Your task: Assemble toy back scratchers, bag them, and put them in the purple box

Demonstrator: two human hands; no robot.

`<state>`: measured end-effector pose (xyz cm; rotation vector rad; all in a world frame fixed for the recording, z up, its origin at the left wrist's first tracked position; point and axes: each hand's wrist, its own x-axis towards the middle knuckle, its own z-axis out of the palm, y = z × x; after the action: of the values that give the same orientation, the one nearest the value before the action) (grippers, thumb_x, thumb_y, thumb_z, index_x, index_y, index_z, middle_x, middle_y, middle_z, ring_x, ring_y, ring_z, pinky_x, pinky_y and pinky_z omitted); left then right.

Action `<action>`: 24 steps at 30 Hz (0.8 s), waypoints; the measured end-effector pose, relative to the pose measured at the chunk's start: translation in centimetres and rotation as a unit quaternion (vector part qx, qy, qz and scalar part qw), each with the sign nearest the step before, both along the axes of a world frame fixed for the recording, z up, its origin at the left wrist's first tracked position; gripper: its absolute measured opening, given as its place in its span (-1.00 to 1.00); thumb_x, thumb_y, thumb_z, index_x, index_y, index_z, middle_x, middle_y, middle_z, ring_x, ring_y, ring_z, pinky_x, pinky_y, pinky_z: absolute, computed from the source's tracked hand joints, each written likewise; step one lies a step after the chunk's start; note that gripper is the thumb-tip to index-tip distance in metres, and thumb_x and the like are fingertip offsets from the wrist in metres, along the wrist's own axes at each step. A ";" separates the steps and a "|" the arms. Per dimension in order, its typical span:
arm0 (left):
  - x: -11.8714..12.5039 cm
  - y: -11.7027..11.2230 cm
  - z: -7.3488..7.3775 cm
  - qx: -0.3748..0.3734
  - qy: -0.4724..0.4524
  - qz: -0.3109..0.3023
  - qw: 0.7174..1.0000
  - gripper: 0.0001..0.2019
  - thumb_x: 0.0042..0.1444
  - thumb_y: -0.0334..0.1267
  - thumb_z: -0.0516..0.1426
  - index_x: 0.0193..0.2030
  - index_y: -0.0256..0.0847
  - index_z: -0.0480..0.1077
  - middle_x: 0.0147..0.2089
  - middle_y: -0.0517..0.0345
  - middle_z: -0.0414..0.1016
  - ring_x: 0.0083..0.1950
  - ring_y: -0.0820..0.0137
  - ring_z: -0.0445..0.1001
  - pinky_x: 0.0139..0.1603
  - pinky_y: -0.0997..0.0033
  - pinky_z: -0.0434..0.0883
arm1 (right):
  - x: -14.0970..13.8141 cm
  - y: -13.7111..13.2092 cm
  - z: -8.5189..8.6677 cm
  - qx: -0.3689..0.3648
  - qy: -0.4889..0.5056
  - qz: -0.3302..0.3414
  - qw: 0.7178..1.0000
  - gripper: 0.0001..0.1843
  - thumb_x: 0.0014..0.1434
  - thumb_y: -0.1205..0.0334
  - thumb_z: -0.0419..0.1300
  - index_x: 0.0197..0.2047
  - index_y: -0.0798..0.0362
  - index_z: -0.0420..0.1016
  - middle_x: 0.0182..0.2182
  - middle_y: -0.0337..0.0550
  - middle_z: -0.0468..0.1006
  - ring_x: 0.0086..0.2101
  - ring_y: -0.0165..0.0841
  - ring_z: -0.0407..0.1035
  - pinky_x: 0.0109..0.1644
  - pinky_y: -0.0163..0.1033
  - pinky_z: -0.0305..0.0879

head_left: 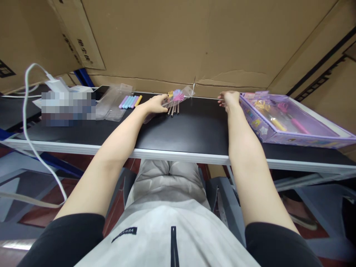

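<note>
Brushes (174,99) touching left hand (155,105); right hand (229,99) beside box (280,129).

print on cardboard box (83,48) unreadable, shirt label (124,233) illegible

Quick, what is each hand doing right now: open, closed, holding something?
Left hand: open, fingers resting on the clear plastic packet of colourful-headed metal sticks.
Right hand: fingers curled beside the purple toy box; grip cannot be told.

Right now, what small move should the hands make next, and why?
Probably close the left hand on the clear bag of colourful picks: its fingers touch it, while the right hand lies empty beside the purple toy box.
</note>
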<state>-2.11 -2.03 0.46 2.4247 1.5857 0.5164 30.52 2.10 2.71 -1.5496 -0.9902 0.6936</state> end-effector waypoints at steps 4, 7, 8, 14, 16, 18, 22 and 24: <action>-0.1 -0.2 0.2 -0.011 0.020 -0.001 1.000 -0.37 -0.02 -0.26 0.20 0.27 -0.19 0.44 0.19 -0.09 0.58 0.20 0.06 0.55 0.24 0.17 0.44 | 2.8 1.5 -1.7 0.002 -0.112 -0.091 0.989 -0.71 0.36 0.54 0.01 -0.17 0.19 0.57 -0.27 0.03 0.66 -0.37 -0.36 0.54 -0.14 -0.21 0.49; -0.1 -0.4 0.4 -0.020 0.023 0.004 1.000 -0.32 -0.03 -0.26 0.23 0.31 -0.13 0.39 0.21 -0.09 0.58 0.22 0.03 0.55 0.26 0.14 0.43 | 4.5 2.0 -2.7 0.013 -0.242 -0.129 0.961 -0.66 0.36 0.56 0.04 -0.06 0.26 0.65 -0.03 0.22 0.68 0.04 -0.17 0.61 0.20 -0.16 0.45; -0.1 -0.5 0.5 -0.024 0.024 0.009 0.999 -0.30 -0.04 -0.26 0.24 0.33 -0.12 0.37 0.21 -0.09 0.58 0.23 0.02 0.55 0.28 0.12 0.42 | 4.9 2.0 -2.9 0.014 -0.269 -0.133 0.954 -0.64 0.36 0.58 0.05 0.00 0.28 0.66 0.04 0.24 0.67 0.14 -0.15 0.57 0.29 -0.16 0.40; 0.0 -0.6 0.9 -0.039 0.038 0.037 0.998 -0.22 -0.06 -0.31 0.26 0.39 -0.14 0.31 0.18 -0.15 0.58 0.30 -0.09 0.52 0.37 -0.02 0.34 | 5.6 0.9 -3.2 -0.030 -0.286 -0.150 0.946 -0.50 0.36 0.62 0.02 0.26 0.37 0.56 0.23 0.30 0.57 0.34 -0.15 0.42 0.46 -0.15 0.24; 0.0 -0.6 0.9 -0.038 0.048 0.034 0.998 -0.24 -0.06 -0.32 0.26 0.37 -0.12 0.33 0.18 -0.14 0.59 0.31 -0.09 0.51 0.37 -0.02 0.34 | 5.4 0.5 -3.2 -0.046 -0.281 -0.157 0.946 -0.51 0.35 0.61 0.03 0.25 0.37 0.58 0.23 0.33 0.57 0.34 -0.11 0.41 0.46 -0.12 0.24; -0.1 -0.5 1.0 -0.037 0.054 0.032 0.997 -0.26 -0.06 -0.31 0.26 0.35 -0.11 0.35 0.19 -0.12 0.59 0.31 -0.07 0.51 0.36 0.02 0.35 | 5.4 0.2 -3.4 -0.055 -0.275 -0.158 0.947 -0.52 0.35 0.60 0.04 0.24 0.35 0.60 0.21 0.35 0.58 0.34 -0.06 0.43 0.45 -0.07 0.27; -0.1 -0.5 1.0 -0.044 0.054 0.027 0.997 -0.28 -0.07 -0.30 0.25 0.33 -0.08 0.37 0.24 -0.07 0.58 0.28 0.00 0.52 0.33 0.13 0.38 | 6.1 0.8 -4.3 -0.080 -0.275 -0.155 0.946 -0.57 0.37 0.54 0.08 0.20 0.31 0.63 0.19 0.39 0.58 0.31 0.02 0.46 0.40 0.04 0.36; -0.1 -0.6 1.1 -0.046 0.060 0.025 0.997 -0.28 -0.06 -0.29 0.24 0.33 -0.08 0.38 0.26 -0.05 0.57 0.27 0.03 0.53 0.33 0.15 0.39 | 7.2 1.9 -5.2 -0.062 -0.296 -0.138 0.943 -0.61 0.36 0.53 0.12 0.16 0.30 0.64 0.12 0.41 0.61 0.25 0.07 0.51 0.34 0.13 0.42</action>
<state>-2.22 -2.59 1.55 2.3932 1.6816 0.3041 37.75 3.98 -2.52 -2.0194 -1.1404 0.0801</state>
